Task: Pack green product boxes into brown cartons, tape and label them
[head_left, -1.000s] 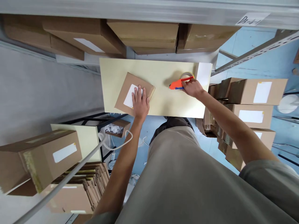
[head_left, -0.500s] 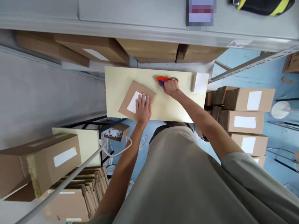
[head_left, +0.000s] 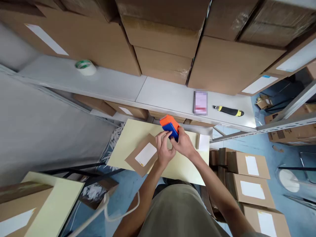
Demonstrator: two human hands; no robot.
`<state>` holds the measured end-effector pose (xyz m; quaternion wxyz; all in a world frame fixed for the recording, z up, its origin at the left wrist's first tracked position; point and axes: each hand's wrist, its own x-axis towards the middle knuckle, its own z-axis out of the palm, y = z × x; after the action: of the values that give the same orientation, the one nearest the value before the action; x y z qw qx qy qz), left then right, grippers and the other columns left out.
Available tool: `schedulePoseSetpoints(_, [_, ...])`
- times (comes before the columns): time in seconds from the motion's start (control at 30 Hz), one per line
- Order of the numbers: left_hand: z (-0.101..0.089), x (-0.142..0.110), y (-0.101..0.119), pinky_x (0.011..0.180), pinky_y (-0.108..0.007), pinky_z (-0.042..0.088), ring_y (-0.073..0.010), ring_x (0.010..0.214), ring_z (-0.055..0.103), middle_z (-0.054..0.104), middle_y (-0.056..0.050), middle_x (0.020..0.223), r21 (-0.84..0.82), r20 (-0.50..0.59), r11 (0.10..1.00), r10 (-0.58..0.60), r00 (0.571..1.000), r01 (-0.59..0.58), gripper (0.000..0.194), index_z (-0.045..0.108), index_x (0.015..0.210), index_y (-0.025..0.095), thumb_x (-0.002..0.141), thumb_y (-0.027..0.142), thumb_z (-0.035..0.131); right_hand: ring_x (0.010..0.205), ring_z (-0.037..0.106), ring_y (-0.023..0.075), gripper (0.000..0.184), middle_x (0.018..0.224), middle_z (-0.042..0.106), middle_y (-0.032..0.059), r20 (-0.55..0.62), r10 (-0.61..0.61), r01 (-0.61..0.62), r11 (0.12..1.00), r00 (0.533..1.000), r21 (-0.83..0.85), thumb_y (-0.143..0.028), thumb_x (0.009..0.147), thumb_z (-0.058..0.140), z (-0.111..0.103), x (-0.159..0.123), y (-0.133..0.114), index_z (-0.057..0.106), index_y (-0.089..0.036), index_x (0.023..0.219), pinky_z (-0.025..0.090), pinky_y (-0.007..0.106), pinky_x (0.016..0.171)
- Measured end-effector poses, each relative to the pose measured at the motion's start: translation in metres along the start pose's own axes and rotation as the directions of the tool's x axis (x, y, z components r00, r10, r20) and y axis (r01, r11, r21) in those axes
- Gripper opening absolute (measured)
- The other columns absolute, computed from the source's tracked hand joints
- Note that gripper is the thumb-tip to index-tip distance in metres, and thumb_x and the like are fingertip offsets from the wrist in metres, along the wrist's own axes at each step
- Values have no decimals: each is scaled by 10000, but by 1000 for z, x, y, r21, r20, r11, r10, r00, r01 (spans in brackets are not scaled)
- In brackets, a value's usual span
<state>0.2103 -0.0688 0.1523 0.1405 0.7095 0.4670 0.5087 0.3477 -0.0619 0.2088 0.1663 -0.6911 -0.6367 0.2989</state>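
Near the frame's centre, the right hand is gripping the orange-and-blue tape dispenser by its lower right end, the body jutting up-left beyond the fingers. The left hand is meeting its lower edge, fingers curled; whether they're pinching anything, I cannot tell. A cardboard parcel is lying lower left.

The tape dispenser, bright orange with a blue part, is tilted in the right hand, raised over the table. The flat brown cardboard parcel lies slantwise on the tabletop, white label facing up.
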Motion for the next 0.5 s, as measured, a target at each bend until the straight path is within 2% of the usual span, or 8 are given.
schedulePoseSetpoints(0.07, [8,44,13,1244,-503,498,-336,1431,619,626,-204,1450,-64,-59,998,-28,998,24,491,586,1561,245,1079,337,573,994,774,397,486,1213,779,196,-110,-141,134,989,984,-68,-443,1092,411,-29,25,-18,480,-199,1506,615,511,876])
schedulePoseSetpoints(0.13, [18,84,14,1315,-504,433,-337,1540,537,538,-207,1584,-68,-28,995,-76,997,74,578,485,1651,243,1082,325,552,1185,729,438,533,1323,746,229,-172,-257,220,953,951,-210,-423,1132,315,-52,62,-29,429,-169,1586,550,602,1073])
schedulePoseSetpoints(0.2, [29,114,8,1345,-501,406,-328,1591,489,502,-197,1641,-34,39,996,-78,996,79,654,435,1687,232,1046,253,565,1342,654,451,585,1407,715,247,-213,-338,269,916,917,-297,-384,1143,284,-63,103,-33,383,-124,1657,415,668,1228])
schedulePoseSetpoints(0.27, [37,130,-2,1359,-499,396,-329,1598,483,523,-199,1647,-20,111,997,-69,991,72,714,429,1693,196,993,181,573,1404,610,432,579,1398,724,233,-254,-382,297,901,889,-315,-351,1145,307,-66,140,-34,426,-118,1661,345,676,1288])
schedulePoseSetpoints(0.33, [41,130,-11,1372,-495,382,-328,1599,485,541,-203,1656,-11,159,997,-75,984,78,735,441,1687,162,963,147,568,1438,578,409,564,1385,734,214,-258,-394,308,897,882,-318,-333,1141,343,-65,165,-35,479,-135,1652,320,664,1317])
schedulePoseSetpoints(0.4, [39,112,-21,1386,-495,359,-323,1613,472,535,-203,1680,9,174,995,-100,980,100,717,449,1683,145,974,158,556,1486,533,406,584,1459,696,223,-265,-406,320,894,875,-314,-319,1134,352,-62,172,-38,478,-123,1669,289,662,1343])
schedulePoseSetpoints(0.5, [22,59,-45,1392,-515,338,-321,1645,437,519,-206,1708,80,174,978,-203,963,192,658,450,1682,140,1039,250,533,1602,401,432,649,1672,529,224,-330,-411,336,905,850,-260,-318,1133,299,-44,146,-37,363,-112,1745,227,705,1360])
